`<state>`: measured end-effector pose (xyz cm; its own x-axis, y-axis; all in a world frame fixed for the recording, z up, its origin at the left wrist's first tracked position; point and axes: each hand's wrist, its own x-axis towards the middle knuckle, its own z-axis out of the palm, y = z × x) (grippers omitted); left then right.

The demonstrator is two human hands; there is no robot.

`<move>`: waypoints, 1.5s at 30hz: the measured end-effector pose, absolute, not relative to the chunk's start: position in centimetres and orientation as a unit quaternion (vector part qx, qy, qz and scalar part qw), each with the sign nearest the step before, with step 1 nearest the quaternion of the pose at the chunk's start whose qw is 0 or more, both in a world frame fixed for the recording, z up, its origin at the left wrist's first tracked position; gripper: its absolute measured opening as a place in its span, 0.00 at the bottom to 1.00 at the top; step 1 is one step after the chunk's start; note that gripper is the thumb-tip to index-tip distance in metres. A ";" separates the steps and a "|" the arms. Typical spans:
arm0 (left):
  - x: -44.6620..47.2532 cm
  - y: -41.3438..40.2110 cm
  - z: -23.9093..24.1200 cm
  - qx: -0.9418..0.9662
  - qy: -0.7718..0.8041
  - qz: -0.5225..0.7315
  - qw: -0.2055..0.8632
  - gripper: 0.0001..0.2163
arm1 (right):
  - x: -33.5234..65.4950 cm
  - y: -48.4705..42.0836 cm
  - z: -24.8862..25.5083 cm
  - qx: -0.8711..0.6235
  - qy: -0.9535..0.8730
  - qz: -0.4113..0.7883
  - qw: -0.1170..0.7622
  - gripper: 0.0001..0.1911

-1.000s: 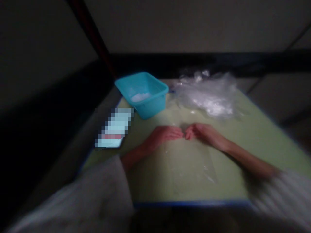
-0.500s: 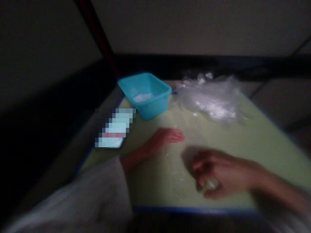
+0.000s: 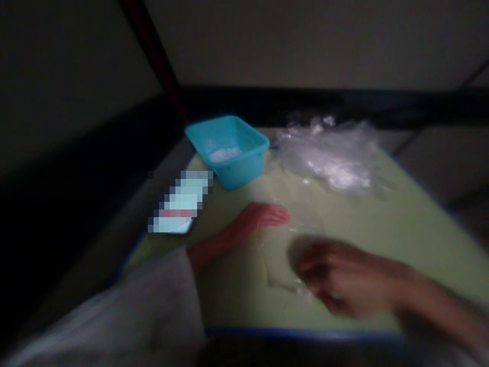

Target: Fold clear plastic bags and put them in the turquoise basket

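No text, label, brand, number or sign can be read here. The flat card-like item (image 3: 179, 203) lying just left of the turquoise tub (image 3: 229, 149) is pixelated, and everything else on the counter (image 3: 401, 224) is too dim and blurred.

L hand (image 3: 267, 216) lies flat on table (image 3: 401, 229), on far edge of clear sheet (image 3: 282, 260). R hand (image 3: 340, 280) sits nearer & to its right, over sheet's near corner. Tub (image 3: 229, 150) behind L hand, slightly left; something small lies in it. Plastic pile (image 3: 332, 153) behind R hand, right of tub.
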<state>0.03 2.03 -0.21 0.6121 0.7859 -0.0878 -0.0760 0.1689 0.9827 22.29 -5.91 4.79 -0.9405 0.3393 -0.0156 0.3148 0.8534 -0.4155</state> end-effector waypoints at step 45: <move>0.4 1.8 0.9 0.486 0.320 0.359 0.730 0.15 | 26.0 0.4 1.9 -0.377 -0.674 0.519 0.366 0.24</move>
<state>0.42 1.76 0.91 0.5368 0.8354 -0.1182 -0.2129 0.2697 0.9391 26.00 0.36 1.86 -0.4483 0.8880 0.1019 0.1285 0.1769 -0.9758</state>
